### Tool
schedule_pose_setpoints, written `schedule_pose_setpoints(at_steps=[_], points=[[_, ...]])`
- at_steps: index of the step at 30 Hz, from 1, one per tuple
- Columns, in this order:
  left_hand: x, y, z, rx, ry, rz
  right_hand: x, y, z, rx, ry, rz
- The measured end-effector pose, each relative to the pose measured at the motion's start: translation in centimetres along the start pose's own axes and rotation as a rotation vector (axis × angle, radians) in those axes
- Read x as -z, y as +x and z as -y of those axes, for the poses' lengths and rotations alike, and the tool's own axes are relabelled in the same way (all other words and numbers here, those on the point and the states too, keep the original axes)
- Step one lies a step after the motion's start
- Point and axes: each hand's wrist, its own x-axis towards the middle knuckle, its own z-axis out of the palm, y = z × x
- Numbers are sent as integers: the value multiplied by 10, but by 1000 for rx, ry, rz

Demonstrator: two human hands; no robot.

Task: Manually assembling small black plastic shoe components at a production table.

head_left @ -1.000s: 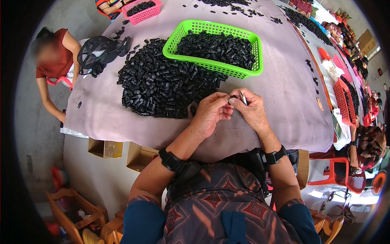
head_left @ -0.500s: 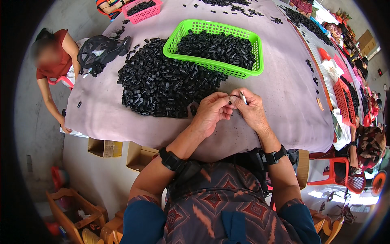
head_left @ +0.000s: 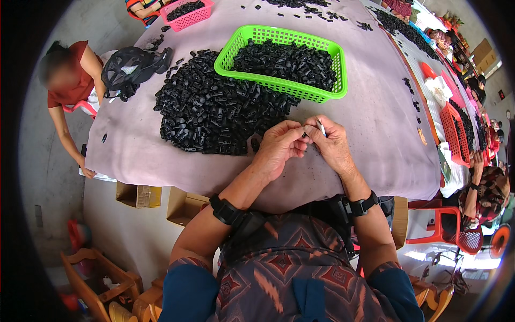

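Observation:
My left hand [head_left: 280,147] pinches a small black plastic part [head_left: 305,134], mostly hidden by the fingertips. Against it works my right hand [head_left: 331,141], closed around a slim tool with a whitish, pale blade-like end [head_left: 321,127]; its exact kind is hard to make out. Both hands meet above the cloth just right of a big heap of black plastic parts [head_left: 214,110]. Behind them, a bright green basket [head_left: 335,95] holds more of the same parts and stands partly against the heap.
A dark mesh-backed cap or bag [head_left: 131,70] lies at the table's left edge. A pink basket [head_left: 189,20] stands far left, a red basket [head_left: 451,129] on the right-hand table. A person in red [head_left: 70,80] sits at left. Cardboard boxes [head_left: 179,206] stand below the tablecloth [head_left: 375,64].
My hands stay almost in place, with slight finger movement around the small part. At the far right, another person's arm has lifted toward the red basket.

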Motion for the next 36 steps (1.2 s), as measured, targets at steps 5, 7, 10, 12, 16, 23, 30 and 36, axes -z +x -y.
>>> schedule_pose_setpoints(at_steps=[5,7,10,12,16,23,30,36], points=[[1,1,1,6,-1,0,0,0,1,-1,-19,-3],[0,1,0,0,0,3,0,0,0,-6,-21,-4],[0,0,0,-3,-1,5,0,0,-2,4,-18,3],[1,1,1,-5,5,5,0,1,-4,2,3,3],[2,2,1,-5,14,5,0,2,-7,-1,21,5],[1,1,1,-5,10,4,0,1,-4,-18,5,5],[1,1,1,-4,4,9,0,2,-4,-19,-9,6],[1,0,0,-5,-1,10,0,2,-5,-12,6,10]])
